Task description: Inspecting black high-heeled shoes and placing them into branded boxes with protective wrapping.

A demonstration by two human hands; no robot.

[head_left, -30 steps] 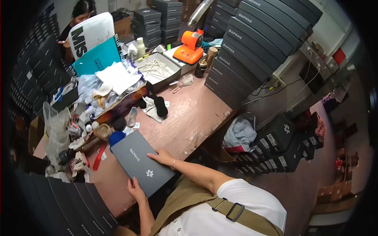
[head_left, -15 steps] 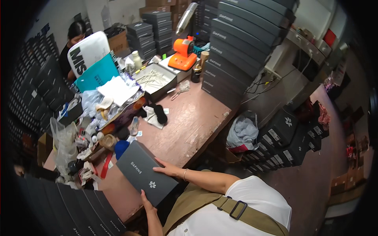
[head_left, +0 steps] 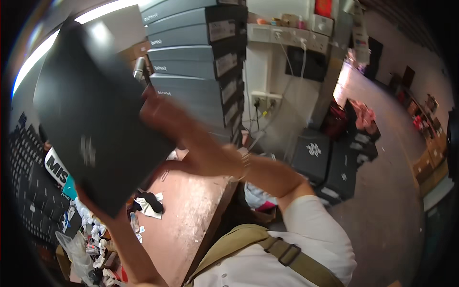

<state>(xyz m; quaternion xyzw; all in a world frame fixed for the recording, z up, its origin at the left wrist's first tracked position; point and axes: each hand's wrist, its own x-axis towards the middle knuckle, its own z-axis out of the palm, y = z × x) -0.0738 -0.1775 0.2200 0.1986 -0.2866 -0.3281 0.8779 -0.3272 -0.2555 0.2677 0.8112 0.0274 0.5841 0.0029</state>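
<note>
A dark grey shoe box (head_left: 107, 110) with a pale printed mark is raised at the left, tilted and blurred by motion. My right hand (head_left: 189, 138) grips its right side, with the fingers over the edge and the thumb lower down. Beneath the lower left edge, my left hand (head_left: 98, 203) supports the box; its fingers are largely hidden behind it. Just beyond the right hand rises a tall stack of similar shoe boxes (head_left: 184, 62), partly covered by the held box.
On the worn pinkish table (head_left: 184, 210) lie a black item on white cloth (head_left: 150, 203) and, at the left, a clutter of plastic bags (head_left: 76, 253). More shoe boxes (head_left: 311, 153) stand on the floor to the right. Cables (head_left: 303, 71) hang along the wall.
Both hands have lifted the shoe box off the near table edge, up and to the left. The view has swung up and right, bringing the tall stack nearer the middle.
</note>
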